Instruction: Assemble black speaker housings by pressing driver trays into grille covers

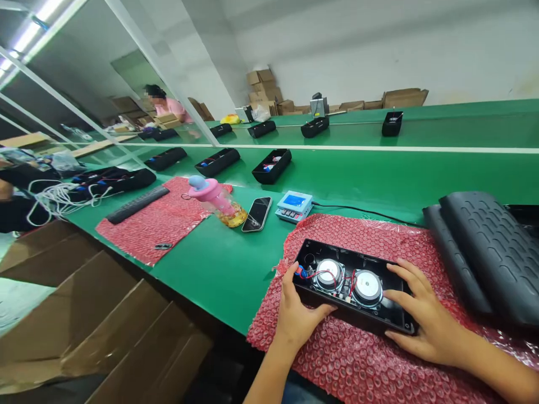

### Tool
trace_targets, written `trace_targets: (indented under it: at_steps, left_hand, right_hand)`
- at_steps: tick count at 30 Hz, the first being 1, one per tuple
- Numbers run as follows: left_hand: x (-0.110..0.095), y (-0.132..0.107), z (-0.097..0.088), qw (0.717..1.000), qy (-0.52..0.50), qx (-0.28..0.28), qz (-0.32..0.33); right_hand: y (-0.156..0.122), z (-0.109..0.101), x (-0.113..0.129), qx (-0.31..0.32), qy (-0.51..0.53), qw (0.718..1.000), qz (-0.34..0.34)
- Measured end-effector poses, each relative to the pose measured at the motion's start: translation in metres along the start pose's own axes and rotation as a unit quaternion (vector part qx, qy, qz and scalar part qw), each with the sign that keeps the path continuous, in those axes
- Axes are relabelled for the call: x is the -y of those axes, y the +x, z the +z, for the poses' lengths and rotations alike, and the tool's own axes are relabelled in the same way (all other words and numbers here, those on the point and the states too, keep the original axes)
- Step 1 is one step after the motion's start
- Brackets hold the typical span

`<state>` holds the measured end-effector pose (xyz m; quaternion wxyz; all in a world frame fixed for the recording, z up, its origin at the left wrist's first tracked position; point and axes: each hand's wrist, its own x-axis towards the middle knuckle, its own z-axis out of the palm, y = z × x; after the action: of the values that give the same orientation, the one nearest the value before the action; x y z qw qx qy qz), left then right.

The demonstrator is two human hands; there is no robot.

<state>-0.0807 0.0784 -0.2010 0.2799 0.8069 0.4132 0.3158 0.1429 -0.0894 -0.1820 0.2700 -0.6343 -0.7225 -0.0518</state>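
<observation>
A black speaker housing (357, 317) lies on pink bubble wrap (337, 359), its open side up. Inside it are two round speaker drivers, a left one (328, 274) and a right one (367, 288), joined by red wires; a small blue part (301, 271) sits in the left end. My left hand (292, 320) grips the housing's left end, thumb along the near wall. Around the right end is my right hand (425, 314), with fingers over the far wall and inside, thumb at the near side.
Black covers (490, 258) are stacked on the right. Beyond the wrap are a light-blue device with a screen (295, 205), a phone (257, 214) and a drink bottle (223, 205). More speaker housings (273, 166) stand farther back. A person in pink (174, 109) sits at the far left.
</observation>
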Motion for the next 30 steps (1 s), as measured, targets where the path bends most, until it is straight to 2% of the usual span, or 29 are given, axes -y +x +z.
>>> trace_targets:
  at_steps: [6,13,20,26,30]
  left_hand:
    - [0.008,0.001,0.000,0.999,-0.047,-0.027,0.001]
    - [0.007,-0.002,0.001,0.995,-0.074,-0.066,-0.002]
    - [0.014,-0.007,0.000,0.985,-0.005,-0.129,0.111]
    - [0.011,-0.006,-0.002,0.995,-0.018,-0.052,0.078]
    - [0.011,-0.007,-0.003,0.995,-0.012,-0.029,0.098]
  right_hand:
    - [0.002,0.001,0.000,-0.024,0.031,0.999,-0.008]
    - [0.003,0.005,0.013,-0.060,0.057,0.996,-0.043]
    - [-0.002,0.009,0.019,-0.132,0.044,0.988,-0.062]
    - [0.003,0.001,0.020,-0.100,0.096,0.990,-0.020]
    - [0.005,-0.001,0.020,-0.104,0.106,0.989,-0.024]
